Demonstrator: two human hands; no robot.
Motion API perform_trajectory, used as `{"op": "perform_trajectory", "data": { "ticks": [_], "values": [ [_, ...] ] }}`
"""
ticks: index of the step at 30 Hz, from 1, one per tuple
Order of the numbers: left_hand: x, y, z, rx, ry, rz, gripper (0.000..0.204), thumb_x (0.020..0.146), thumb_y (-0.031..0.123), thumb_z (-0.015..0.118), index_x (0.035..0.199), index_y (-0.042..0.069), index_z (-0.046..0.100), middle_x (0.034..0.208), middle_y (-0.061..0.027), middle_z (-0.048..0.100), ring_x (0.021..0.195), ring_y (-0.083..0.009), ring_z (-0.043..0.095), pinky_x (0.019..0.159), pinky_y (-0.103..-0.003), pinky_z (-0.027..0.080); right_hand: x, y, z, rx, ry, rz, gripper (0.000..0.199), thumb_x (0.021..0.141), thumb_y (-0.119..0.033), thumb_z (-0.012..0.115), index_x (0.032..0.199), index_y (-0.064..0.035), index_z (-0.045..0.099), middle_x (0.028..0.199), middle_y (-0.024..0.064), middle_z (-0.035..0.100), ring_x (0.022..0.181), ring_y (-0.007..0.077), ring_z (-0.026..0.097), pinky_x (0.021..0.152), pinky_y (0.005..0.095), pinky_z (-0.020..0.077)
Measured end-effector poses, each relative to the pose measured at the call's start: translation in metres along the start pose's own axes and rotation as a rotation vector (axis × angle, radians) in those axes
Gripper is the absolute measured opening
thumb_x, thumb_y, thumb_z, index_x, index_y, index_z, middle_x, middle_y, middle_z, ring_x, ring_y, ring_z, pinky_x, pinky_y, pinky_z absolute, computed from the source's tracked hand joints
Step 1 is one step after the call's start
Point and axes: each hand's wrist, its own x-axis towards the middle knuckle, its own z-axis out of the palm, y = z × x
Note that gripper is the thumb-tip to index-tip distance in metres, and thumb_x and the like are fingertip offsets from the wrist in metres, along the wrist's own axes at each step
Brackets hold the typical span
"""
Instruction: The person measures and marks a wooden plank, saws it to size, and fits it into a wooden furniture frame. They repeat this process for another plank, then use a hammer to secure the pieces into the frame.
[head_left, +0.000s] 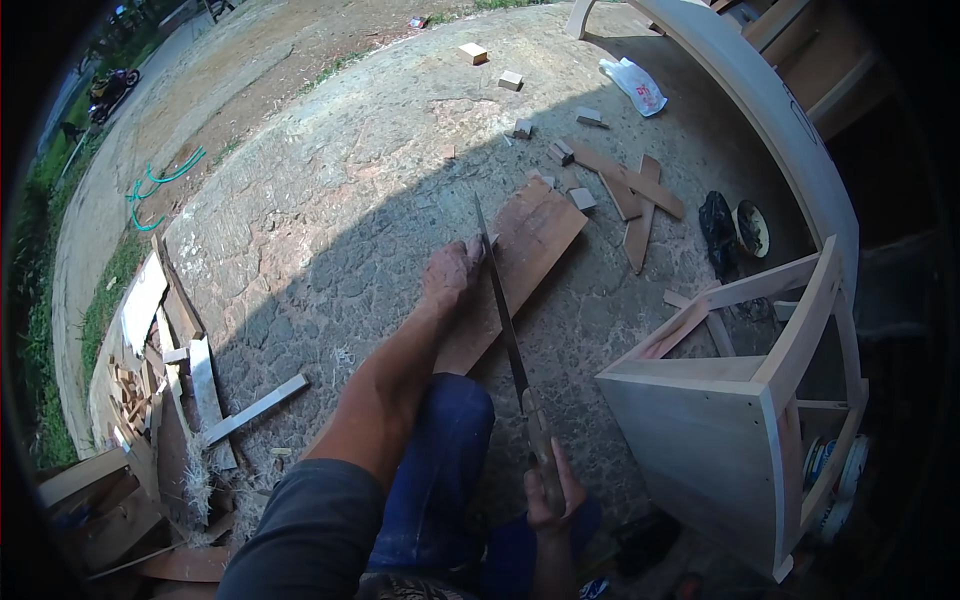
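My right hand (553, 492), low in the view, is wrapped around the wooden handle of a handsaw (507, 325). The saw's long dark blade points away from me and crosses over a reddish-brown wooden board (540, 235). That board slants from my knee toward the far right, its far end rough. My left hand (455, 270) grips the board's left edge, close beside the blade; its fingertips are partly hidden at the saw. Whether the teeth are in the wood cannot be made out. My bent knee (445, 425) in blue trousers is at the board's near end.
A pale wooden frame with a panel (690, 420) stands close on the right. Crossed brown slats (640, 190), small blocks (510, 80), a white plastic bag (635, 85) and a bowl (750, 230) lie beyond. Scrap wood (205, 390) and shavings (198, 480) are at left.
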Motion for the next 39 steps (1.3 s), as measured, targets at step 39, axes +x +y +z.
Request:
{"op": "perform_trajectory", "data": {
  "ticks": [39],
  "values": [
    [0.001, -0.003, 0.007, -0.027, 0.048, 0.048, 0.060, 0.101, 0.054, 0.042, 0.097, 0.002, 0.072, 0.101, -0.0299, 0.069, 0.101, -0.0484, 0.065, 0.088, -0.054, 0.051, 0.054, -0.018, 0.022, 0.010, -0.028, 0.083, 0.056, 0.090, -0.023, 0.067, 0.137, 0.0053, 0.056, 0.113, 0.0263, 0.071, 0.100, 0.0333, 0.073, 0.084, 0.0381, 0.0556]
  ]
}}
